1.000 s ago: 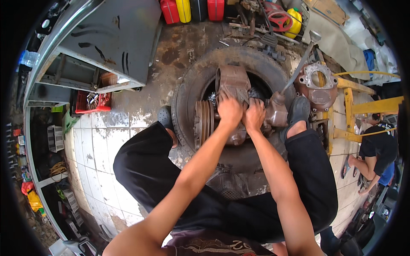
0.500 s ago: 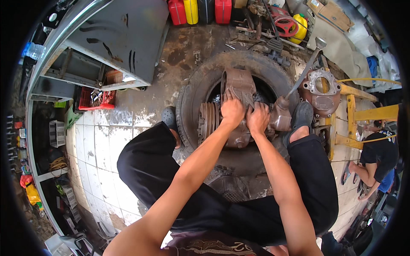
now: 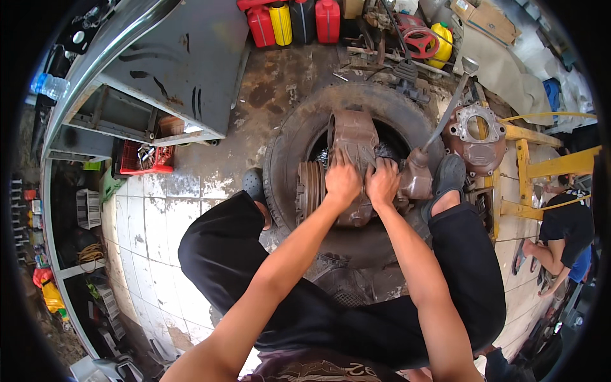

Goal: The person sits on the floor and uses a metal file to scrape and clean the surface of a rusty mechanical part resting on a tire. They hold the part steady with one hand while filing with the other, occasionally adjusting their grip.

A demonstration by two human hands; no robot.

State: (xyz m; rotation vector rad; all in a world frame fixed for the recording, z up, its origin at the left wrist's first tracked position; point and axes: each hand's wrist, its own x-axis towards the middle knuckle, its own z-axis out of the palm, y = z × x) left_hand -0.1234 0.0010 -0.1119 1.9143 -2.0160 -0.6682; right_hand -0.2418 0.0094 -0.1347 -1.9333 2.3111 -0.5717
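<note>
A rusty brown cast-metal gearbox housing [image 3: 354,137] lies inside a large black tyre [image 3: 287,153] on the floor. A ribbed round disc [image 3: 310,190] sticks out on its left side. My left hand [image 3: 342,181] presses on the housing's middle, fingers curled over it. Close beside it, my right hand [image 3: 382,183] grips the same housing. My legs in black trousers straddle the tyre, with a grey shoe [image 3: 449,173] resting on its right side.
A second brown metal casing [image 3: 476,134] with a long lever sits right of the tyre by a yellow frame [image 3: 533,167]. Red, yellow and black canisters [image 3: 293,20] line the back. A grey metal bench [image 3: 159,70] and red crate [image 3: 145,159] stand left. Another person [image 3: 560,235] sits at right.
Both hands stay on the housing and have barely shifted. The view has drifted slightly, so the tyre sits a little further right in the frame.
</note>
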